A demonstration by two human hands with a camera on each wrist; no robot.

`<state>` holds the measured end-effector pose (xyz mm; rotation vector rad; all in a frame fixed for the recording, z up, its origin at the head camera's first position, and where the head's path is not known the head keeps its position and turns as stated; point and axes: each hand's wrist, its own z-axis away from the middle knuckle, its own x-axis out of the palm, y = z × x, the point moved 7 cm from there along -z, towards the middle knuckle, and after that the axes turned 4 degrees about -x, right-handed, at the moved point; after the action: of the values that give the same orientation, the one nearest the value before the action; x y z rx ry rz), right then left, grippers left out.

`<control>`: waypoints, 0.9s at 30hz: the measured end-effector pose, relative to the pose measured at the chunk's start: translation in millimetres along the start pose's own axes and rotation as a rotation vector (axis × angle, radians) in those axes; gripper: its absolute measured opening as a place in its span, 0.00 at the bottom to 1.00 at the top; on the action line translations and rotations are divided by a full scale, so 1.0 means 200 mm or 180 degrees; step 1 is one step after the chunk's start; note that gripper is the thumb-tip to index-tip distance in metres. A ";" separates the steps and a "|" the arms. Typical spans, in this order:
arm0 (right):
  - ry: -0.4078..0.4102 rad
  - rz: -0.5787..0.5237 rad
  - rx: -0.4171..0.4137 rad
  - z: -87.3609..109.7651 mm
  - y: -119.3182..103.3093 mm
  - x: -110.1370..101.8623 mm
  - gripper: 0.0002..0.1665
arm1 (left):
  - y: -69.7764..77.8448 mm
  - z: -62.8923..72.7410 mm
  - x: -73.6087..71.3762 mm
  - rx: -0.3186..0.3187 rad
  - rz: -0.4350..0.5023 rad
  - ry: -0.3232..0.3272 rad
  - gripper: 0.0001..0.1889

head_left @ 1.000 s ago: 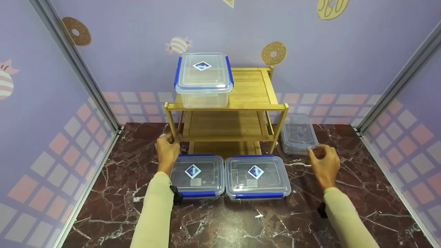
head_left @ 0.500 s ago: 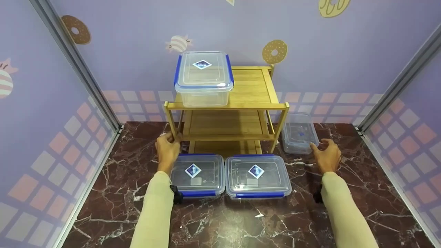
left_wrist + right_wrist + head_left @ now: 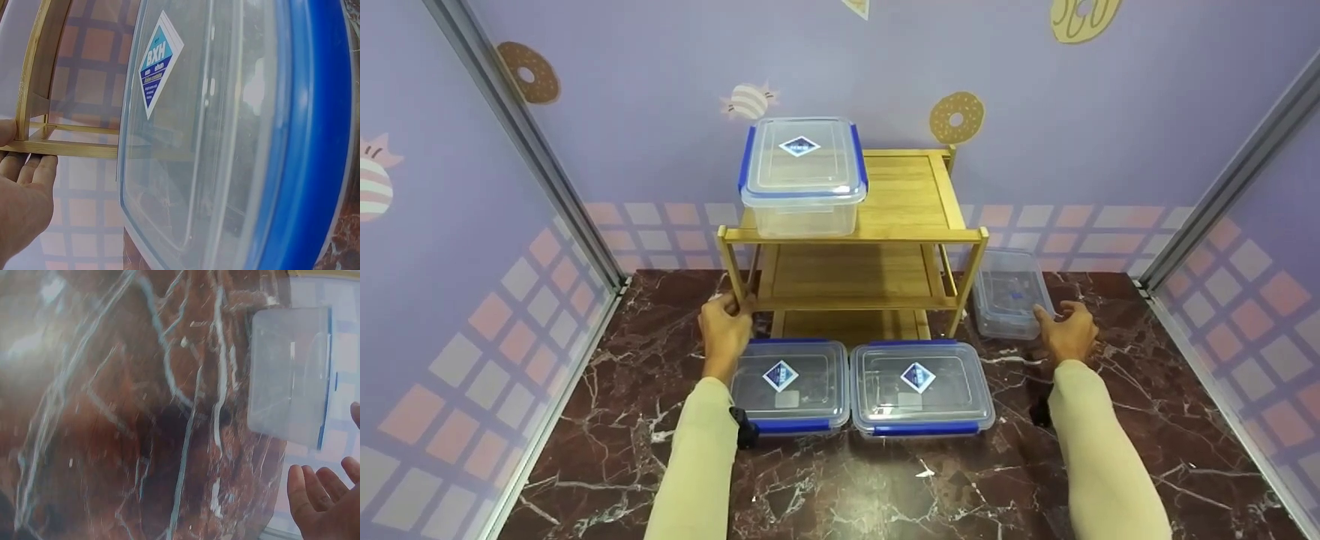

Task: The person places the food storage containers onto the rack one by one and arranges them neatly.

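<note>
My left hand (image 3: pixel 725 326) grips the front left leg of a wooden shelf rack (image 3: pixel 855 234), where the lower crossbar meets it. In the left wrist view the thumb is on one side of the wood and the fingers curl under the bar (image 3: pixel 79 148). My right hand (image 3: pixel 1069 331) reaches to the near right corner of a clear plastic container (image 3: pixel 1011 281) on the floor right of the rack. The right wrist view has its fingers (image 3: pixel 301 495) spread, with a gap between them and the container.
A deep lidded storage box (image 3: pixel 806 165) with blue clips stands on the rack's top left. Two flatter lidded boxes, one left (image 3: pixel 795 390) and one right (image 3: pixel 922 390), lie side by side on the dark marbled surface (image 3: pixel 847 487) before the rack. Purple walls (image 3: pixel 660 112) enclose three sides.
My right hand has moved slightly forward toward the container, its thumb and fingers parting wider. The left hand stays on the rack's leg, and the rack and boxes have not moved.
</note>
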<state>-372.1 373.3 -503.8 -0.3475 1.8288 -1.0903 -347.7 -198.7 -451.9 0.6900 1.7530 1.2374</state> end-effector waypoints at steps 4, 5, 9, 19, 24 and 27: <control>-0.0021 -0.0049 0.0057 0.00 0.00 0.02 0.34 | 0.00 0.00 0.00 -0.0013 0.0007 -0.0012 0.08; -0.0028 -0.0055 0.0068 0.00 0.00 0.02 0.34 | 0.00 0.00 0.00 -0.0024 0.0018 -0.0016 0.08; -0.0085 -0.0019 0.0102 -0.01 0.00 0.04 0.35 | -0.01 0.00 0.00 -0.0053 0.0077 -0.0037 0.08; -0.0237 -0.0085 0.0159 0.00 0.01 0.08 0.36 | 0.01 0.00 0.00 0.0068 -0.0033 0.0059 0.07; -0.0233 -0.0057 0.0151 0.00 0.02 0.09 0.35 | 0.01 0.00 0.00 0.0077 -0.0005 0.0056 0.07; -0.0224 -0.0060 0.0092 0.00 0.01 0.10 0.34 | 0.01 0.00 -0.01 0.0114 0.0000 0.0083 0.06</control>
<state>-381.2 361.5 -517.7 -0.3820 1.7494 -1.1029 -346.9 -199.5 -449.2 0.6974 1.8005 1.2228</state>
